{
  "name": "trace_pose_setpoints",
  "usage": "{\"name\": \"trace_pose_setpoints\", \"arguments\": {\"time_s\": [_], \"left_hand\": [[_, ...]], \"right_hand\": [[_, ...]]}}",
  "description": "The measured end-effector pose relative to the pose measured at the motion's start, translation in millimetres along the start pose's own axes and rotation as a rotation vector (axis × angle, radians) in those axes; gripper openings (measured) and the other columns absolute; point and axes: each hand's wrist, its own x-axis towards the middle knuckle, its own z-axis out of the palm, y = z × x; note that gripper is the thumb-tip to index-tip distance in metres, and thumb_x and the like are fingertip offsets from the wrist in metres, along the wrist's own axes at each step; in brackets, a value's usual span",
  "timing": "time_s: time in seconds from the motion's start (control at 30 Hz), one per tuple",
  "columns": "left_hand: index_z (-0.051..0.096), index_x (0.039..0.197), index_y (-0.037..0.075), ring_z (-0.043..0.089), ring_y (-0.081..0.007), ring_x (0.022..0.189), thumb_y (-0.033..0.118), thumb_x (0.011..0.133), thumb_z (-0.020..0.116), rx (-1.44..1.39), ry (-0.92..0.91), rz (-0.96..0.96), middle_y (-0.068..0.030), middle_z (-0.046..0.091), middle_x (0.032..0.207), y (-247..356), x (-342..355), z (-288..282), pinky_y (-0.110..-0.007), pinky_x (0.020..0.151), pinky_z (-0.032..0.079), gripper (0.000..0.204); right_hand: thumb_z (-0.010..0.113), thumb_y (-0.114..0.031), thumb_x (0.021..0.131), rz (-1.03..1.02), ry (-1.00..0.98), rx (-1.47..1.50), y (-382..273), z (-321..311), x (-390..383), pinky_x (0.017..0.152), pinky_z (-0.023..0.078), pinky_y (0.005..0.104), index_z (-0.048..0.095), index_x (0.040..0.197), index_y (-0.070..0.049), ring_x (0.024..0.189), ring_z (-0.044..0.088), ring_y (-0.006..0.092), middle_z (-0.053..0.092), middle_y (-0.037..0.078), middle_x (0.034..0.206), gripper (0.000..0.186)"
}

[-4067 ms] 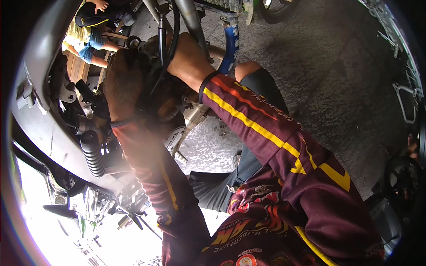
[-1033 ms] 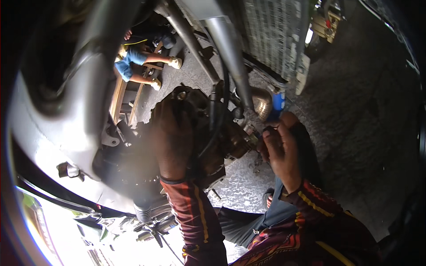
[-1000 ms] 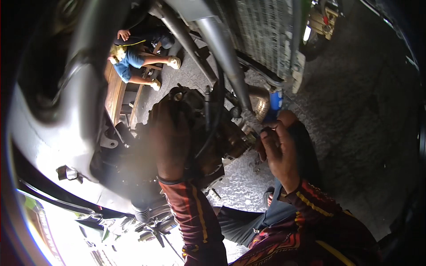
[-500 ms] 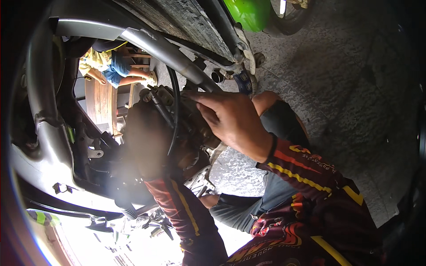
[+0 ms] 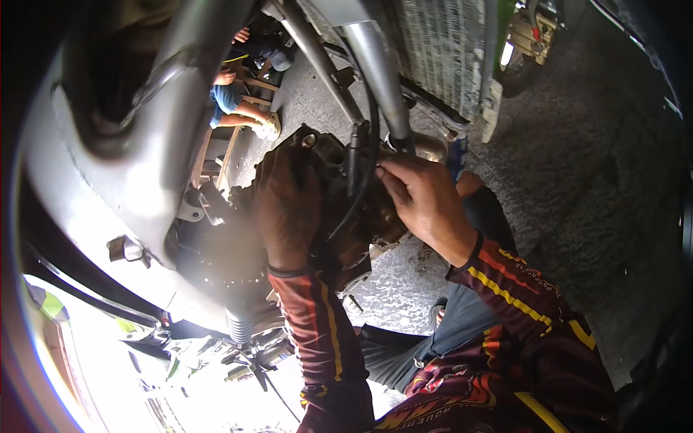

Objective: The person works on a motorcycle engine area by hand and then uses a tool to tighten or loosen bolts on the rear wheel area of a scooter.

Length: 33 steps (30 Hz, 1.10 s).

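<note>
The left hand (image 5: pixel 289 209) is pressing flat against the near face of the dark engine block (image 5: pixel 339 195), its fingers curling loosely over the top edge rather than pinching anything, so this grip is resting half closed on bare metal. The right hand (image 5: pixel 426 202) is coming in from the other side, fingertips bunching together at the upper right corner of the same block (whether they are pinching a small fitting or only touching there, I cannot tell). The block is sitting between the two hands, the left one covering more of it. A black cable (image 5: pixel 364 155) is running down in front of it, its long axis nearly upright, just left of the right fingertips. Above, a grey frame tube (image 5: pixel 375 65) is slanting up beside the finned radiator (image 5: pixel 440 58); below is rough concrete floor (image 5: pixel 577 195).
</note>
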Motion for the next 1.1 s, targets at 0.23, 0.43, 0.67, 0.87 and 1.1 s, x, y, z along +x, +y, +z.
{"name": "trace_pose_setpoints", "arguments": {"time_s": [0.23, 0.43, 0.67, 0.87, 1.1], "left_hand": [[0.060, 0.100, 0.008, 0.058, -0.0334, 0.097, 0.017, 0.083, 0.057, -0.044, 0.051, -0.047, -0.0132, 0.061, 0.099, 3.2, 0.4, 4.1, -0.045, 0.081, 0.047, 0.020], [0.060, 0.100, 0.008, 0.058, -0.0325, 0.099, 0.017, 0.082, 0.057, -0.046, 0.057, -0.075, -0.0125, 0.061, 0.101, 6.3, -1.1, 0.9, -0.045, 0.085, 0.045, 0.021], [0.059, 0.099, 0.007, 0.057, -0.0329, 0.100, 0.017, 0.083, 0.057, -0.065, 0.057, -0.071, -0.0129, 0.061, 0.101, 4.7, -2.2, 5.7, -0.046, 0.085, 0.044, 0.020], [0.059, 0.099, 0.007, 0.057, -0.0329, 0.099, 0.018, 0.083, 0.057, -0.064, 0.060, -0.062, -0.0130, 0.060, 0.100, 4.8, -3.4, -1.2, -0.046, 0.083, 0.044, 0.020], [0.059, 0.098, 0.005, 0.058, -0.0330, 0.097, 0.019, 0.082, 0.058, -0.051, 0.105, -0.041, -0.0137, 0.060, 0.097, 2.6, -3.1, 2.8, -0.046, 0.081, 0.045, 0.021]], "right_hand": [[0.061, -0.008, 0.087, -0.048, -0.040, -0.039, -0.3, -2.1, -1.9, 0.067, 0.050, 0.0399, 0.064, 0.098, -0.001, 0.079, 0.064, 0.0352, 0.065, 0.017, 0.088, 0.014], [0.061, -0.007, 0.087, -0.037, -0.057, -0.075, -12.0, -4.2, 1.4, 0.067, 0.050, 0.0385, 0.063, 0.100, -0.002, 0.081, 0.064, 0.0345, 0.065, 0.016, 0.090, 0.014], [0.061, -0.003, 0.084, -0.084, -0.063, -0.130, -1.0, 2.2, 9.6, 0.066, 0.049, 0.0419, 0.060, 0.092, -0.002, 0.078, 0.062, 0.0370, 0.064, 0.016, 0.084, 0.008], [0.062, -0.001, 0.076, -0.124, -0.018, -0.187, 5.8, 23.4, 17.5, 0.067, 0.050, 0.0450, 0.060, 0.089, -0.001, 0.078, 0.062, 0.0393, 0.064, 0.019, 0.083, 0.013], [0.063, -0.001, 0.076, -0.049, -0.034, -0.213, 5.2, 19.7, 17.2, 0.068, 0.049, 0.0450, 0.060, 0.088, 0.000, 0.078, 0.062, 0.0399, 0.063, 0.019, 0.082, 0.012]]}}
